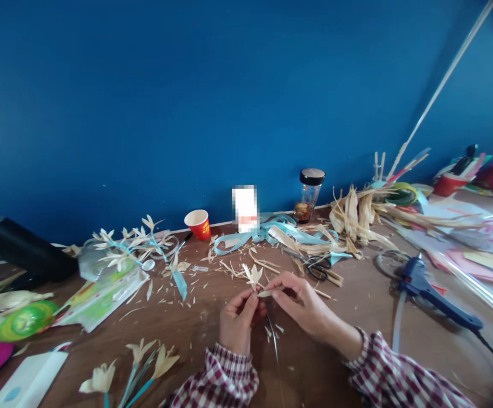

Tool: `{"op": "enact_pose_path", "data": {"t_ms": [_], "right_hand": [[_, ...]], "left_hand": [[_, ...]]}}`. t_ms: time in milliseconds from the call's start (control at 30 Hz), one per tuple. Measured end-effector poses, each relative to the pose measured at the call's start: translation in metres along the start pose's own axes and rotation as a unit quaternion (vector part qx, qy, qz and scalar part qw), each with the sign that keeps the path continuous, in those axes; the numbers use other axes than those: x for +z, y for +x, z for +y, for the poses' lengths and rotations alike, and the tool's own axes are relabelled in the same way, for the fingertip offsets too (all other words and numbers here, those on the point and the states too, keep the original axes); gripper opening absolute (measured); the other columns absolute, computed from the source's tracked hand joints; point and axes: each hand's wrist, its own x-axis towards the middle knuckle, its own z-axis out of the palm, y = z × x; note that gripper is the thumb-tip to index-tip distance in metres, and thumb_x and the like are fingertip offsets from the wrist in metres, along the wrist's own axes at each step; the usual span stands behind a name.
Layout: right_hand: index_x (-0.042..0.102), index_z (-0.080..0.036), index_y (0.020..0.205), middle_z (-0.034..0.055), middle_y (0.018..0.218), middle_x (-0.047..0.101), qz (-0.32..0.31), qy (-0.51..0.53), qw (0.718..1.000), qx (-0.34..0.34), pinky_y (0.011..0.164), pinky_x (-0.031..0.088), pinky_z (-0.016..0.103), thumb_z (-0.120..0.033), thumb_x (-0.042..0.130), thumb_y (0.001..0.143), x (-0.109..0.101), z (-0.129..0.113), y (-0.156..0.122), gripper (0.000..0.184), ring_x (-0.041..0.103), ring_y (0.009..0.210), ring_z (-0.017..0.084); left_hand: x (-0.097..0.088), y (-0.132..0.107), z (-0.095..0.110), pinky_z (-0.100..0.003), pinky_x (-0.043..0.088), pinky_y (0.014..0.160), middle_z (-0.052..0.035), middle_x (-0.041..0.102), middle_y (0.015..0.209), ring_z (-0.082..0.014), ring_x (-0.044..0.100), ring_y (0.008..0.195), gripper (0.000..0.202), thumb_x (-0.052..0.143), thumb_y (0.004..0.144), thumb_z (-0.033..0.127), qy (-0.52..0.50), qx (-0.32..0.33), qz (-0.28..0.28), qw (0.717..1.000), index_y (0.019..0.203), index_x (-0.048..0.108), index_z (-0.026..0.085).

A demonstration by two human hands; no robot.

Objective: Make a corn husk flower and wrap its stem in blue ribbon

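Observation:
My left hand point(238, 322) is closed, thumb and fingers pinching the base of a pale corn husk flower point(254, 276) whose pointed petals fan upward. From beneath it a thin wire stem point(275, 334) runs down toward me. Close by on the right, my right hand point(301, 303) pinches a small husk petal point(266, 293) between thumb and forefinger, its tip meeting the flower's base. Husk scraps lie around both hands. Just beyond the right hand are black-handled scissors point(318, 271). Finished-looking husk flowers point(102, 377) with blue-wrapped stems lie at the front left.
A blue glue gun point(436, 297) with its cord lies at right. Along the wall stand a red paper cup point(198, 225), a lidded glass jar point(309, 195) and a bundle of dried husks point(352, 215). Light blue ribbon point(233, 243) loops across the back. A dark bottle point(21, 246) leans at left.

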Motion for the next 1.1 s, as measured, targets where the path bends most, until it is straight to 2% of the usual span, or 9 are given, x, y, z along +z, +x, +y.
{"op": "enact_pose_path", "data": {"t_ms": [100,200,333,467,700,900,967,1100], "right_hand": [[0.062,-0.019,0.087,0.0032,0.089,0.062,-0.005,-0.031,0.999,-0.041,0.076,0.044,0.027,-0.014,0.049,0.086,0.0,0.0,0.0,0.014,0.058,0.084,0.015],[0.061,-0.019,0.088,0.0028,0.088,0.064,-0.001,-0.035,0.998,-0.054,0.077,0.044,0.027,-0.011,0.049,0.085,0.002,0.004,0.002,0.015,0.059,0.084,0.015],[0.057,-0.019,0.089,0.0016,0.082,0.064,0.014,-0.003,1.0,-0.019,0.067,0.045,0.025,-0.012,0.053,0.082,0.006,0.009,0.001,0.01,0.06,0.074,0.014],[0.054,-0.018,0.082,-0.0012,0.072,0.059,0.023,0.02,0.999,0.012,0.059,0.043,0.022,-0.013,0.056,0.079,0.007,0.009,0.0,0.006,0.055,0.064,0.012],[0.058,-0.016,0.08,-0.001,0.07,0.057,-0.006,0.111,0.992,0.056,0.056,0.038,0.021,-0.018,0.057,0.079,0.003,0.008,0.001,0.002,0.049,0.061,0.01],[0.056,-0.016,0.083,0.0001,0.075,0.057,-0.032,0.204,0.977,0.048,0.06,0.04,0.022,-0.028,0.056,0.084,-0.002,0.006,0.002,0.011,0.05,0.066,0.011],[0.055,-0.017,0.084,-0.0007,0.074,0.056,-0.026,0.198,0.979,0.05,0.06,0.041,0.022,-0.027,0.055,0.084,-0.002,0.005,0.002,0.01,0.05,0.065,0.01],[0.056,-0.018,0.088,-0.0022,0.071,0.056,-0.004,0.121,0.992,0.044,0.057,0.039,0.02,-0.022,0.055,0.084,-0.001,0.006,0.001,0.006,0.05,0.062,0.01]], "left_hand": [[0.0,0.0,0.0,-0.017,0.055,0.052,-0.0041,0.071,0.065,-0.0092,0.063,0.053,0.036,0.083,0.05,0.034,0.005,0.002,-0.004,1.0,0.078,0.074,0.013],[0.002,-0.002,0.001,-0.018,0.055,0.054,-0.0049,0.071,0.066,-0.0102,0.064,0.054,0.036,0.084,0.048,0.033,-0.004,-0.005,-0.009,1.0,0.076,0.073,0.012],[0.003,-0.003,0.001,-0.018,0.055,0.052,-0.0049,0.07,0.063,-0.0101,0.063,0.052,0.037,0.084,0.047,0.032,-0.011,-0.016,-0.02,1.0,0.076,0.073,0.011],[0.002,-0.003,-0.001,-0.019,0.055,0.052,-0.0061,0.071,0.065,-0.0107,0.064,0.053,0.037,0.083,0.051,0.033,-0.007,-0.021,-0.025,0.999,0.079,0.072,0.01],[0.0,-0.003,-0.004,-0.019,0.055,0.051,-0.0044,0.07,0.064,-0.0099,0.062,0.052,0.038,0.083,0.051,0.033,0.015,-0.009,-0.021,1.0,0.08,0.073,0.011],[0.0,-0.001,-0.004,-0.019,0.055,0.05,-0.0047,0.071,0.065,-0.011,0.064,0.052,0.037,0.084,0.048,0.034,0.028,-0.017,-0.017,0.999,0.074,0.072,0.011],[0.0,-0.001,-0.003,-0.019,0.056,0.052,-0.0052,0.071,0.066,-0.0116,0.065,0.055,0.037,0.083,0.05,0.034,0.032,-0.017,-0.025,0.999,0.075,0.071,0.011],[0.001,-0.002,-0.002,-0.02,0.055,0.052,-0.0044,0.07,0.064,-0.0112,0.064,0.053,0.041,0.083,0.05,0.034,0.042,-0.023,-0.025,0.999,0.082,0.071,0.01]]}}
